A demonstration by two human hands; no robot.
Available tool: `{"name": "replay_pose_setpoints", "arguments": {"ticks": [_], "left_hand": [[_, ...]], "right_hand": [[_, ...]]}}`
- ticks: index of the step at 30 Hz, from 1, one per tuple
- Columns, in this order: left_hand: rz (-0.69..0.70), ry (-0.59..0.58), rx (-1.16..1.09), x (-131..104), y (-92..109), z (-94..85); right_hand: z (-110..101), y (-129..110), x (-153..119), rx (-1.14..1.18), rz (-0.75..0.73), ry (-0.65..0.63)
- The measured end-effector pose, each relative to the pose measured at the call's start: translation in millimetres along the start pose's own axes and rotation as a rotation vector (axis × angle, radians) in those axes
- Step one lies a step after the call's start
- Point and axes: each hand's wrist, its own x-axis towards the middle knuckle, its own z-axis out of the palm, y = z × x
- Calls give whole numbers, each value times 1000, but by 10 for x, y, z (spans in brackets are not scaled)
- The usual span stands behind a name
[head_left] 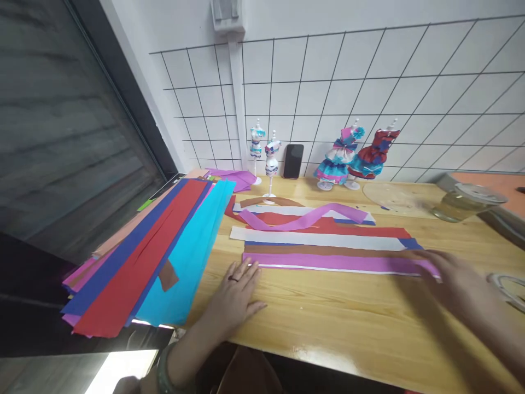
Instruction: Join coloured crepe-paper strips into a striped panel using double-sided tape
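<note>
A purple crepe paper strip [328, 262] lies across the table, with a narrow white line along its near edge. My left hand [240, 290] rests flat, fingers spread, its fingertips on the strip's left end. At the opposite end my right hand [449, 276], blurred by motion, has its fingers closed on the strip's right end, which curls up slightly. Just behind lie brown, blue, white [315, 237] and red strips, partly overlapping. A loose, wavy purple strip [303, 220] lies across the farther ones.
Long crepe paper sheets [164, 241] are piled at the left, overhanging the table edge. Small dress forms [270, 161], a phone [293, 161] and dressed forms [340, 156] stand by the wall grid. At right are a tape roll [508, 287] and a lidded container [463, 205].
</note>
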Motion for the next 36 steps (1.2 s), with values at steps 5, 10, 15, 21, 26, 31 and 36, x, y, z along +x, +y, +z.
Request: {"name": "replay_pose_setpoints", "arguments": {"ticks": [5, 10, 15, 21, 26, 31, 36], "left_hand": [[12, 11, 43, -76, -160, 59], [19, 15, 37, -86, -205, 73], [47, 26, 14, -102, -245, 44], [45, 70, -23, -119, -250, 32], [45, 140, -19, -151, -239, 23], [38, 194, 5, -129, -219, -23], [74, 218, 96, 69, -144, -23]], "right_hand": [[338, -1643, -141, 178, -214, -248], [548, -2345, -158, 202, -352, -331], [555, -2304, -148, 192, -341, -341], [496, -2331, -122, 227, -299, -368], [475, -2348, -101, 220, -306, -368], [480, -2347, -110, 208, -279, -383], [434, -2335, -66, 230, -298, -377]]}}
